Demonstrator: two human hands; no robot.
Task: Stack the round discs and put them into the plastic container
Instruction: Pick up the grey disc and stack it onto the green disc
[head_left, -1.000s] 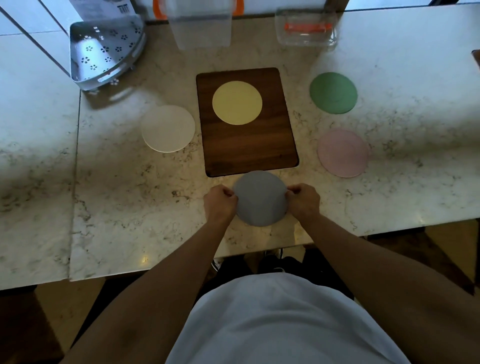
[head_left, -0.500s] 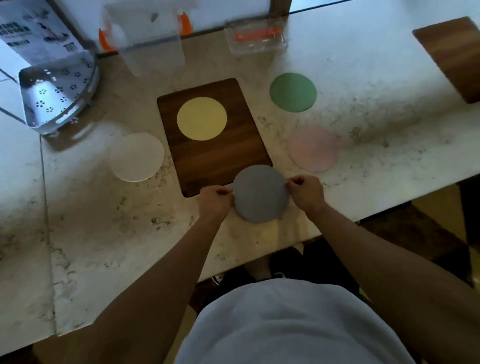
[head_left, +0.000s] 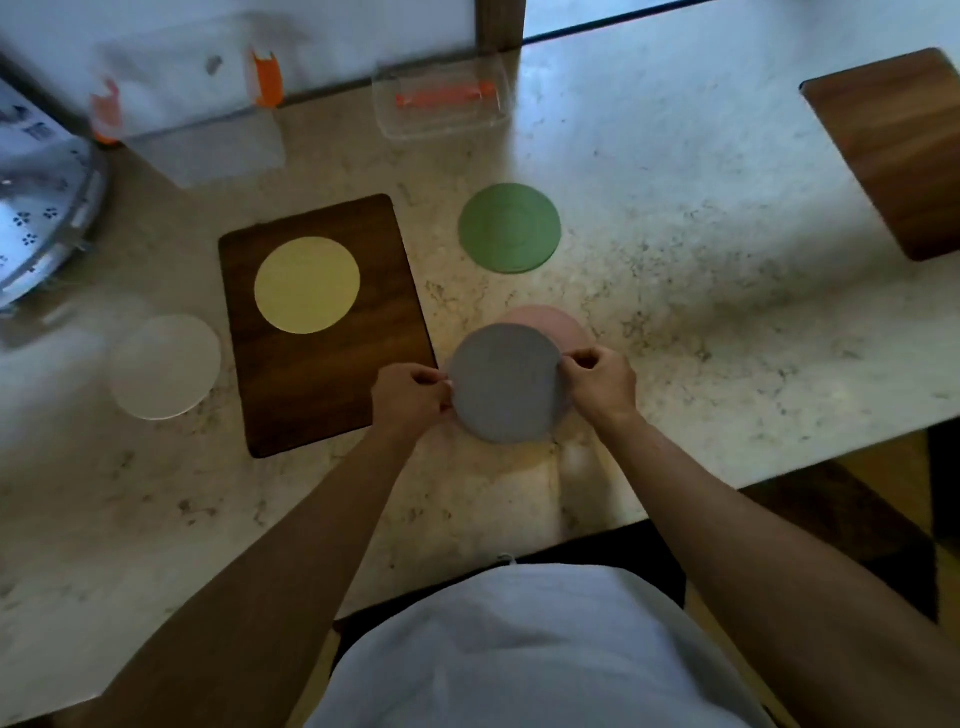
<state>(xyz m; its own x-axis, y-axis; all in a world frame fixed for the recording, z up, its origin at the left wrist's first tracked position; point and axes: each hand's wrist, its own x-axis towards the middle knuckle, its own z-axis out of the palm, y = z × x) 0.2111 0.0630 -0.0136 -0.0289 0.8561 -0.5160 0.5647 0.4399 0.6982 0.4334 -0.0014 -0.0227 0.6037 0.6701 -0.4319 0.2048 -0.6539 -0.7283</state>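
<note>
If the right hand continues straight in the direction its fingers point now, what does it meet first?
The right hand points leftward across the round grey disc it pinches; beyond that, probably the left hand at the opposite rim.

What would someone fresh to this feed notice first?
Probably the grey disc near the counter's front edge, pinched at its rim by the left hand and the right hand, partly covering the pink disc. Next, the yellow disc on the dark wooden board, with the green disc to its right and the white disc to its left.
</note>
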